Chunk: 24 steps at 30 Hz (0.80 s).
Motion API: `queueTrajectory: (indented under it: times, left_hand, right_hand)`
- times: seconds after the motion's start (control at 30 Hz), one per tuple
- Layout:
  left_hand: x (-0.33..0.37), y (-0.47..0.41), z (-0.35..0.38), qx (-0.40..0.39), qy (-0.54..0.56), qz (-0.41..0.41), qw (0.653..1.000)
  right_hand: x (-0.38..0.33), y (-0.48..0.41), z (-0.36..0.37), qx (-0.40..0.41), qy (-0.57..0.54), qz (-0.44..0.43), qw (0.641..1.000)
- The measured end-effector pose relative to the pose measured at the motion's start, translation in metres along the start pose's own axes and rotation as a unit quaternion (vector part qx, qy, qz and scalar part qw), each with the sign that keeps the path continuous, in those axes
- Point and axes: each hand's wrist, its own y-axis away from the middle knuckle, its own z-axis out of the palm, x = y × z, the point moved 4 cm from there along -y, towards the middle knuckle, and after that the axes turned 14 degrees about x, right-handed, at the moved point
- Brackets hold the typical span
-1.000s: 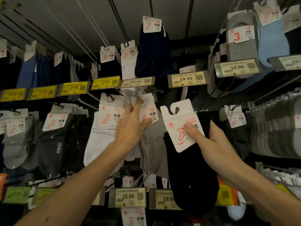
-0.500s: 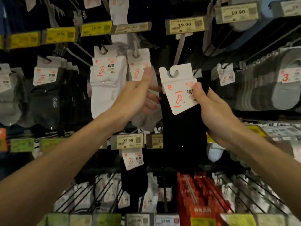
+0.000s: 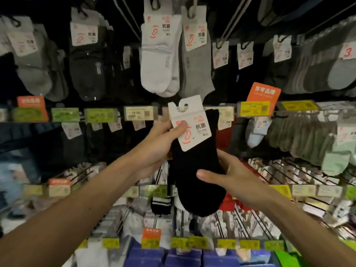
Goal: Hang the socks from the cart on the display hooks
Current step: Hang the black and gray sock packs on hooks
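Observation:
A pair of black socks (image 3: 194,170) with a white card header (image 3: 189,122) is held in front of the display wall at the centre. My left hand (image 3: 159,147) pinches the card's left side, thumb on its face. My right hand (image 3: 229,176) holds the sock body lower down, thumb across the front and fingers behind. The card's hook hole sits at its top, free of any hook. Display hooks (image 3: 229,22) with hanging socks fill the rows above and below.
White socks (image 3: 159,53) and grey socks (image 3: 196,54) hang directly above the held pair. A row of price labels (image 3: 138,113) runs behind the card. Long wire hooks (image 3: 285,170) jut out at lower right, and an orange sign (image 3: 264,96) stands at right.
The view tilted down the wall. My left hand left the hanging grey socks and took the card's left side. My right hand slid from the card down to the sock body.

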Motion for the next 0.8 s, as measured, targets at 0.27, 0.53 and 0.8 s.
queueTrajectory:
  times: [0.27,0.53,0.8]
  left_hand:
    - [-0.081,0.045,-0.092,0.098,0.052,-0.12,0.987]
    - [-0.126,0.041,-0.181,0.195,0.036,-0.172,0.965]
    - [-0.139,-0.008,-0.221,0.184,0.023,-0.18,0.966]
  right_hand:
    - [0.068,0.017,0.083,-0.043,0.033,0.097,0.994]
    - [0.094,-0.026,0.178,-0.013,0.05,0.098,0.994]
    - [0.102,-0.105,0.232,0.006,-0.002,0.089,0.996]
